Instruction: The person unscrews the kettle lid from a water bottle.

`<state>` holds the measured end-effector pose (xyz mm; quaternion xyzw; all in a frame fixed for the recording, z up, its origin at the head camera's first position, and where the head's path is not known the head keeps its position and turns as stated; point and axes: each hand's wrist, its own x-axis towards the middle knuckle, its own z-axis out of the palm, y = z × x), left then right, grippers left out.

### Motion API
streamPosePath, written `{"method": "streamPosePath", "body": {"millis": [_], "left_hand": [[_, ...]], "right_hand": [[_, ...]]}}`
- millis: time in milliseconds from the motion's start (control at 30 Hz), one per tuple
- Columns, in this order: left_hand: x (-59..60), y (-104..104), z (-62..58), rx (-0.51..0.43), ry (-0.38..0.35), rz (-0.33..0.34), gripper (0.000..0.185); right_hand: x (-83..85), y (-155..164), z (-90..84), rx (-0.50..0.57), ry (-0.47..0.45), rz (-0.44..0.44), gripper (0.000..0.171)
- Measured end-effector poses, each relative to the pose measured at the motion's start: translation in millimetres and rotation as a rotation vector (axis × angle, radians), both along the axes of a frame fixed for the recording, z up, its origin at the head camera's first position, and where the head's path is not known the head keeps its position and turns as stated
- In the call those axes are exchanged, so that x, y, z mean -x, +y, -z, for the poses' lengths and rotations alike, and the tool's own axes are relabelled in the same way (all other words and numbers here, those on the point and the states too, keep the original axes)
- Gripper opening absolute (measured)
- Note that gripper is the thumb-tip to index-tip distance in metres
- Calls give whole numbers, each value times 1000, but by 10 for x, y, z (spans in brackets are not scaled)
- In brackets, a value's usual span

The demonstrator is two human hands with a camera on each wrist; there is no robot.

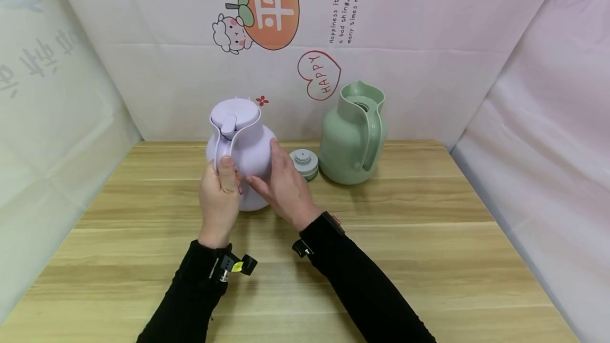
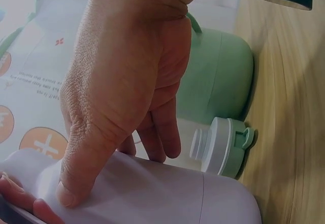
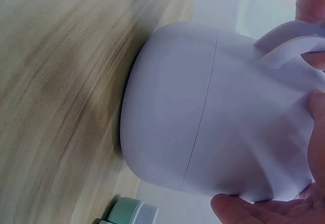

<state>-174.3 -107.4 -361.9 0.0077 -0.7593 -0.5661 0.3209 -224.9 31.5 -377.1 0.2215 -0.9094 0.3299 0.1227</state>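
Note:
A lavender thermos jug (image 1: 254, 155) stands on the table, its base right at the wood. Its lid (image 1: 235, 113), with a thumb lever, sits in the top. My left hand (image 1: 220, 197) grips the handle, thumb on top and fingers curled behind it. On the jug's right side rests my right hand (image 1: 290, 187), thumb on the near face and fingers extended along the far side. In the left wrist view the fingers (image 2: 165, 127) of that right hand look straight. The right wrist view shows the jug's smooth body (image 3: 203, 112) with a seam around it.
Just right of my right hand lies a grey-and-green stopper lid (image 1: 303, 162), its grey knobbed side up. Beside it stands a green thermos jug (image 1: 345, 144) with an uncovered mouth, handle towards me. A printed white cloth (image 1: 405, 68) hangs behind the wooden table (image 1: 405, 258).

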Motion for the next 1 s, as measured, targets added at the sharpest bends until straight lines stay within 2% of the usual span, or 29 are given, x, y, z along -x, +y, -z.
{"method": "streamPosePath", "body": {"millis": [500, 800, 1000], "left_hand": [[-93, 76, 14, -14, 6, 65, 41], [-145, 118, 5, 4, 10, 75, 44], [-175, 145, 4, -17, 5, 114, 44]], "right_hand": [[-65, 111, 4, 1, 27, -12, 100], [-104, 184, -4, 15, 71, -28, 97], [-139, 233, 6, 5, 83, -25, 97]]}}
